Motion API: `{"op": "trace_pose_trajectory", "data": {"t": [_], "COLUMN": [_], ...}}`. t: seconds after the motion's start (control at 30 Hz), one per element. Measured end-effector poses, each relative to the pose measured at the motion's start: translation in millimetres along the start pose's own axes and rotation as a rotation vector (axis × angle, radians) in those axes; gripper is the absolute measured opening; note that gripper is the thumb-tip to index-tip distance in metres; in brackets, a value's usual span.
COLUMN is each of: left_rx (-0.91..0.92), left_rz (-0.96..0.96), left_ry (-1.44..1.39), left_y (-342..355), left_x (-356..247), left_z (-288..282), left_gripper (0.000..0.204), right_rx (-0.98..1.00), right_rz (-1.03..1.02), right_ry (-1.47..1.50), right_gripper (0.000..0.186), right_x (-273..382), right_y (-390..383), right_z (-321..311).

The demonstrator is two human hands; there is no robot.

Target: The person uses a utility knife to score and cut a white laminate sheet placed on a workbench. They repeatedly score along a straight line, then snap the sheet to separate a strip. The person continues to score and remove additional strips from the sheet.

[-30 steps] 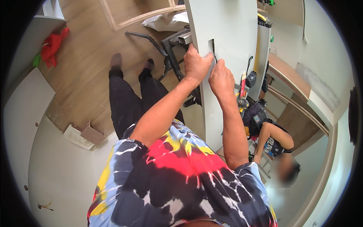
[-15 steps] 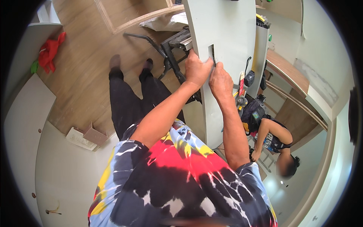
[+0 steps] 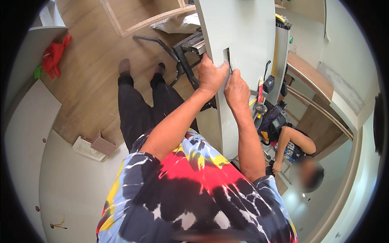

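One left hand [image 3: 212,75] clasps white panel [image 3: 249,36] above floorboards [image 3: 91,85], curled right hand's [image 3: 237,90] contents unclear.

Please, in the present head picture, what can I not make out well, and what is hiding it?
All in the head view:
Thin dark piece: too small to identify; the right hand covers its near end.
Left hand: most of its fingers are hidden by the hand itself.
Slot: its inside is too small to read.
Pale panel: far end cut off by the top edge.
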State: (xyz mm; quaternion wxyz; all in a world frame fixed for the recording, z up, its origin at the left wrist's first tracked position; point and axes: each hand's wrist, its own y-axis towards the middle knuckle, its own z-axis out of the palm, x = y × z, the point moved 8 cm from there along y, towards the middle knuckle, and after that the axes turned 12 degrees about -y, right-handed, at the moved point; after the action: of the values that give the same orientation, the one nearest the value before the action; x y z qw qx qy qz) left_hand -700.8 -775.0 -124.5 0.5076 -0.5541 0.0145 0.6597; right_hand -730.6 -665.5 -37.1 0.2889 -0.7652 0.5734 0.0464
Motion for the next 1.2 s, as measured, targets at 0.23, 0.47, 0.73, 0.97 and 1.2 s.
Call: {"op": "trace_pose_trajectory", "data": {"t": [0.23,0.47,0.73,0.97,1.2], "left_rx": [-0.018,-0.010,-0.013,-0.030,-0.033], "left_rz": [0.002,0.065,0.098,0.148,0.137], "left_ry": [0.079,0.031,0.037,0.047,0.044], "left_y": [-0.5,-0.6,-1.3,-2.0,-1.5], "left_x": [0.0,-8.9,-6.6,-13.5,-6.9], "left_z": [-0.3,0.1,0.1,-1.7,-1.7], "left_gripper": [0.039,0.037,0.038,0.038,0.039], "right_rx": [0.027,-0.027,0.024,-0.051,0.003], "right_rz": [-0.046,-0.045,-0.041,-0.051,-0.041], "right_ry": [0.027,0.026,0.006,0.025,0.025], "right_gripper": [0.020,0.019,0.018,0.019,0.019], "right_x": [-5.1,-3.8,-7.0,-6.8,-10.8], "right_y": [6.8,-4.6,-1.3,-3.8,-6.1], "right_z": [3.3,2.0,9.3,1.9,12.9]}}
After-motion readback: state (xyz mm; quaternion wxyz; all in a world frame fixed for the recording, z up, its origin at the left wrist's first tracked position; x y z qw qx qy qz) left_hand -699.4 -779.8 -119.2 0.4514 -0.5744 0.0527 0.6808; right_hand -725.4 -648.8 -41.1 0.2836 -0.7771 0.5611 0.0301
